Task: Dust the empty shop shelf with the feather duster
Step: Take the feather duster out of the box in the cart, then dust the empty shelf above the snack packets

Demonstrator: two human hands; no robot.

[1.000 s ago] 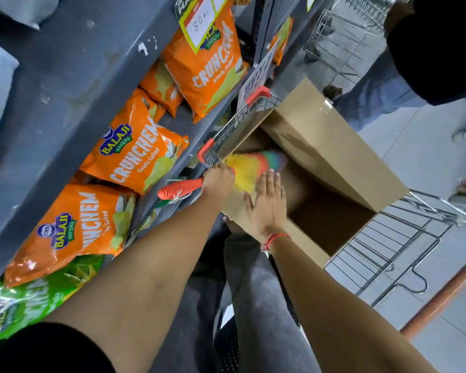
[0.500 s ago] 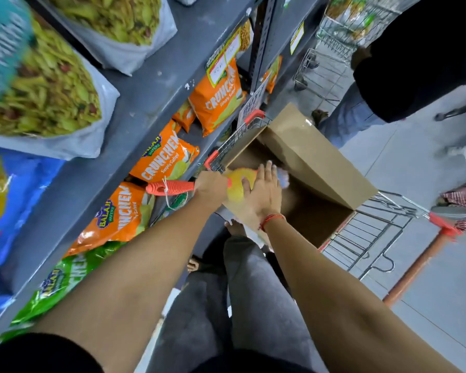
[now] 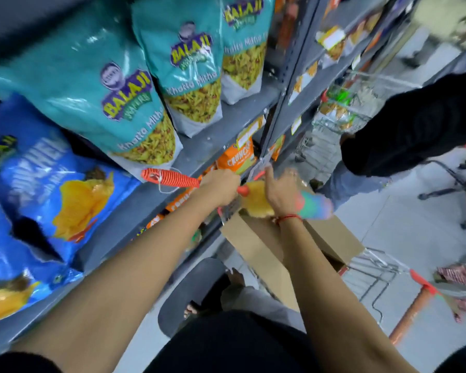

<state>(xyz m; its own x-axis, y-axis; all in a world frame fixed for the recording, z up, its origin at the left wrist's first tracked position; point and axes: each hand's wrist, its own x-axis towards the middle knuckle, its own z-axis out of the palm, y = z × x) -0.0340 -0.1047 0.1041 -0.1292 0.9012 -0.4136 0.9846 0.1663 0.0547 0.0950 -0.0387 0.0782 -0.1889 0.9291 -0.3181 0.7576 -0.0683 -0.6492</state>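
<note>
while our left hand [image 3: 221, 184] stays out of the box, we note it closed around the feather duster [image 3: 256, 197] at the top of its ribbed orange handle, which sticks out leftward toward the grey shelf [image 3: 199, 154]. our right hand [image 3: 281, 193] lies open, fingers spread, flat on the yellow fluff; the pink and teal fluff shows just right of that wrist. the duster head sits over the open cardboard box [image 3: 331, 238]. teal snack bags [image 3: 189, 68] and blue ones [image 3: 38, 184] fill the shelves to our left.
</note>
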